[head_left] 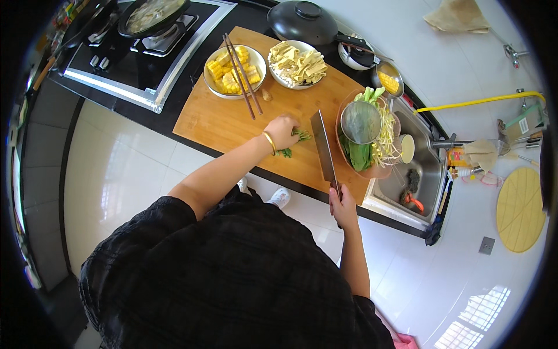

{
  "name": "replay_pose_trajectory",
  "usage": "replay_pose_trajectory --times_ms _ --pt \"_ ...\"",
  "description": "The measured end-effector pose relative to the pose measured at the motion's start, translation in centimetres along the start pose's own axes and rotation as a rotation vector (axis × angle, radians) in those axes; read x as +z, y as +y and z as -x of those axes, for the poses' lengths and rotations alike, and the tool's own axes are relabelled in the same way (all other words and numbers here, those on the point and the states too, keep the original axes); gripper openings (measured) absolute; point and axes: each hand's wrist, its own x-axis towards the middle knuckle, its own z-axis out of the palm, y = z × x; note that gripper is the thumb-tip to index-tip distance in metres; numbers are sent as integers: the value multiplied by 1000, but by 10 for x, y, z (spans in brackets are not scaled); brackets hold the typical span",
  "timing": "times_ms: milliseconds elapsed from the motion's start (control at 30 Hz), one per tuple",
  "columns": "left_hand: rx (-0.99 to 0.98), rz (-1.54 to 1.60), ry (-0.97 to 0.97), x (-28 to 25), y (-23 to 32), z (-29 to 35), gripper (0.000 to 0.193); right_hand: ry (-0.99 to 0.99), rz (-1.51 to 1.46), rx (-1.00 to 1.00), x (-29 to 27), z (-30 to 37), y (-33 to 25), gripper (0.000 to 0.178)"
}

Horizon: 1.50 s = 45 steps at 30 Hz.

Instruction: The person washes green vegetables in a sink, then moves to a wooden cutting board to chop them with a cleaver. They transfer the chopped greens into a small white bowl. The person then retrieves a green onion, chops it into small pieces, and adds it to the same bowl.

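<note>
On the wooden cutting board [200, 119], my left hand [282, 131] is closed round a small bunch of green herbs [302, 135], whose tips stick out to the right of my fingers. Some chopped green bits [284, 153] lie on the board just below that hand. My right hand [343, 205] grips the handle of a cleaver [324, 150] near the board's front edge. The blade points away from me, on edge, to the right of the herbs and apart from them. Beyond my left hand lies a small brownish piece [266, 95], perhaps ginger or garlic.
A bowl of corn pieces [224, 70] with chopsticks [239, 78] across it and a bowl of tofu-skin strips [297, 63] stand at the back. Right of the cleaver is a basket of greens and sprouts [363, 156], beside the sink [427, 174]. A stove [125, 64] holds a pan [152, 16].
</note>
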Motion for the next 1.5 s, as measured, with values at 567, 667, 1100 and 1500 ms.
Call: replay_pose_trajectory --times_ms 567,667,1100,1500 --pt "8 89 64 6 10 8 19 153 223 -172 13 -33 -3 19" --pt "109 -14 94 10 3 16 21 167 286 -230 7 -24 -28 17" --pt "135 -137 164 23 7 23 8 68 407 -282 1 -20 -39 15" --pt "224 -133 146 27 11 18 10 113 435 -265 -5 -26 -27 15"
